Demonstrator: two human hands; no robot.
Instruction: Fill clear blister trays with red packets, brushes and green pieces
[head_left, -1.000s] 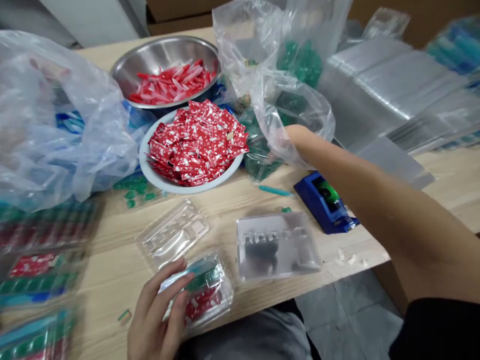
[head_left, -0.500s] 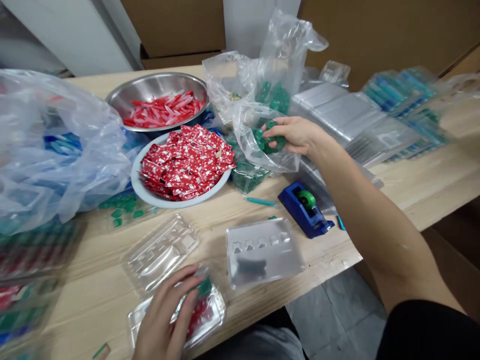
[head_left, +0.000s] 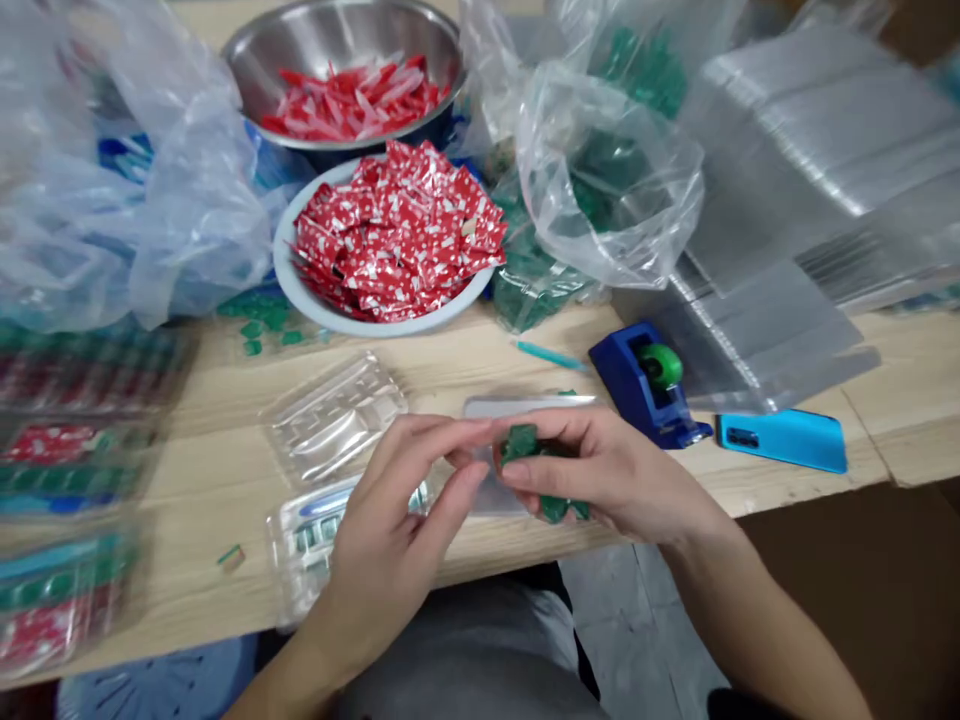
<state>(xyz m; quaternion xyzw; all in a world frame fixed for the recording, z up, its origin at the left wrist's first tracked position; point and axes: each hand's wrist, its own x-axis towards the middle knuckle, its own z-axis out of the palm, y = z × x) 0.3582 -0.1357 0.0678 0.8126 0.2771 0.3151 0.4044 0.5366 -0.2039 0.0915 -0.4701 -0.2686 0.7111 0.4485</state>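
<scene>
My right hand (head_left: 600,475) is closed around several small green square pieces (head_left: 521,440), held above the front of the table. My left hand (head_left: 409,500) is beside it, fingers stretched toward the right hand's fingertips and thumb apart, with nothing seen in it. Partly behind the left hand lies a clear plastic tray (head_left: 289,560) with a blue stick and green pieces in its compartments. A bare clear tray (head_left: 337,420) lies just beyond it. Another clear tray (head_left: 525,405) is mostly hidden under my right hand. Farther back, an open clear bag (head_left: 622,210) holds more green pieces.
A bowl (head_left: 285,265) of red packets and a steel bowl (head_left: 255,65) of red sticks stand behind. To the right are a blue tape dispenser (head_left: 626,375), a blue phone (head_left: 795,440) and clear plastic sleeves (head_left: 780,330). Filled trays (head_left: 67,590) are stacked left.
My right hand has come out of the bag with green pieces and moved to the table's front. My left hand has lifted off the filled tray toward it. The view has tilted down.
</scene>
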